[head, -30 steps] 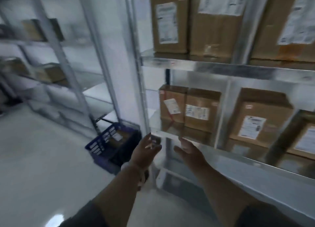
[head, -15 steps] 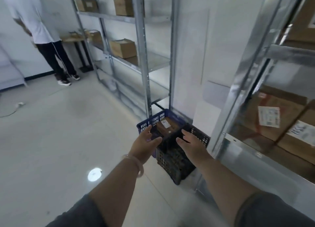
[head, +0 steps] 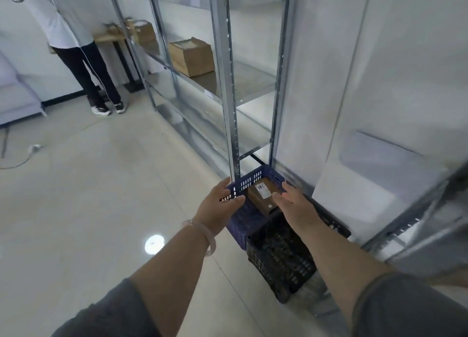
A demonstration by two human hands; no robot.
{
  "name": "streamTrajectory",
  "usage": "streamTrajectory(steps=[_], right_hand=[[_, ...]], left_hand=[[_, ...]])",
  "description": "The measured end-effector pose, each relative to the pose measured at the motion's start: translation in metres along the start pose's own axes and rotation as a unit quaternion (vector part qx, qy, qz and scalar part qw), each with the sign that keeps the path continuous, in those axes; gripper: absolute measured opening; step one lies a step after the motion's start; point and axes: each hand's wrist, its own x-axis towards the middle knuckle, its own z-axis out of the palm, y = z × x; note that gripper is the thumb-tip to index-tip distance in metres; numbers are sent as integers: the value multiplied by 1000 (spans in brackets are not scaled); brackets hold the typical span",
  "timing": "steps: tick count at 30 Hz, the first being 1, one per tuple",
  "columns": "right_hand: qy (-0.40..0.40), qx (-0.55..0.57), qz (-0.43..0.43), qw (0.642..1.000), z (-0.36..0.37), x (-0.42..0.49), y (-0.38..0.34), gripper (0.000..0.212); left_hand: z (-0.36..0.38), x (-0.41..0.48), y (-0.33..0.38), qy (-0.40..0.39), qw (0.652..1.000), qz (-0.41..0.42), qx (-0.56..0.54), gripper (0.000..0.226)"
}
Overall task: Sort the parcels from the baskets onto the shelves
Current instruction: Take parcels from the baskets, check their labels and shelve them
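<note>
Cardboard parcel (head: 263, 196) (labelled), slotted plastic basket (head: 249, 182)

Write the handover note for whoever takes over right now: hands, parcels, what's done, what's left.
Left hand: open, holds nothing, by the near-left rim of the blue basket.
Right hand: open, holds nothing, at the right side of the parcel.
The labelled parcel lies in the blue basket on the floor at the foot of the rack; the black basket sits nearer, contents unclear.
Done: one box stands on the rack.
Left: grip the parcel, lift it, shelve it.
</note>
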Motion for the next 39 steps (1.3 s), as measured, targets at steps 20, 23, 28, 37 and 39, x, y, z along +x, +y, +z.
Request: streamTrajectory(steps=[20,23,28,37,39], right_hand=[[146,152,242,947,97,250,14,62],[174,182,269,930,91,284,30,61],[219,186,292,912,72,350,66,56],[194,244,386,868,116,447,168,56],[206,252,402,856,133,470,202,56]], left_hand=[[-43,379,-18,-237,967,-30,82,62],[-14,421,-18,-290,951,-29,102,67],[24,497,-30,-328,933,-46,141,78],[105,621,-118,-371,904,-94,193,67],[129,652,-149,-383,895,-92,211,68]])
